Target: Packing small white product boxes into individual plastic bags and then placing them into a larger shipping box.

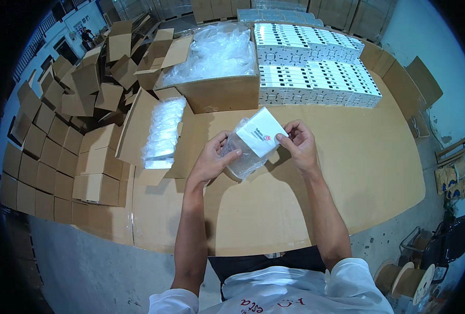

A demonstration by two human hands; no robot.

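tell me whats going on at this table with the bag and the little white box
A person stands at a cardboard-covered table. The left hand holds a clear plastic bag, while the right hand pinches a small white box that sits partly inside the bag's mouth. Behind are rows of stacked white boxes, an open carton of plastic bags and a heap of empty cartons on the left.

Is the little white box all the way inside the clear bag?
Partly in. The white box sticks out of the clear bag; the right hand pinches the box, the left hand holds the bag.
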